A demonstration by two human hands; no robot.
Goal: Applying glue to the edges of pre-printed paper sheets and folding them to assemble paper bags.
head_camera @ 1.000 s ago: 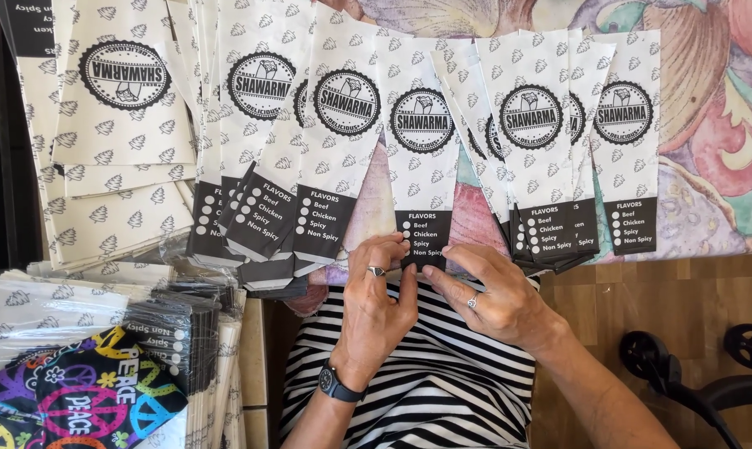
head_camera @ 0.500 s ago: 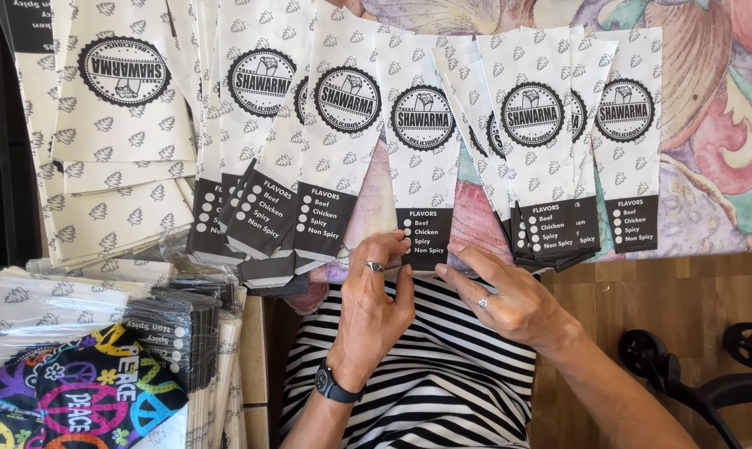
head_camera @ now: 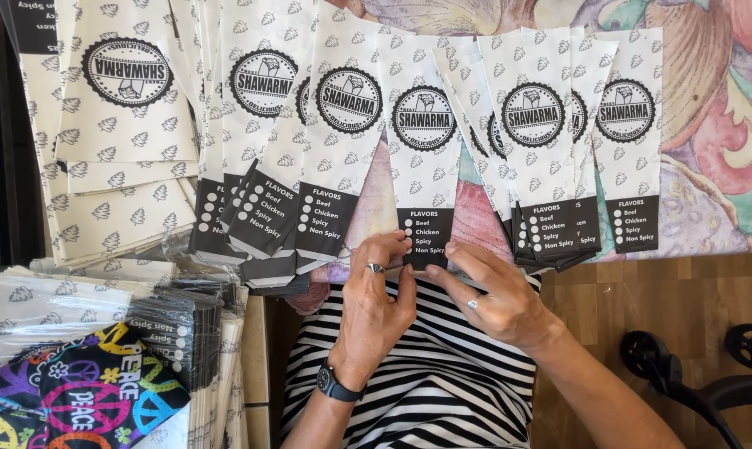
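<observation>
Head view, looking down. Left hand (head_camera: 374,303) and right hand (head_camera: 496,299) both pinch the dark bottom edge of one white paper bag (head_camera: 424,158), fingertips closed on it, just above a striped shirt (head_camera: 426,382). More bags (head_camera: 550,141) fan out beyond the right hand; wrapped stacks (head_camera: 68,308) sit left of the left hand.

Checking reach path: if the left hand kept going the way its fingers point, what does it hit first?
The left hand points up-image; its fingers already touch the dark end of the middle paper sleeve, so that sleeve comes first.
</observation>
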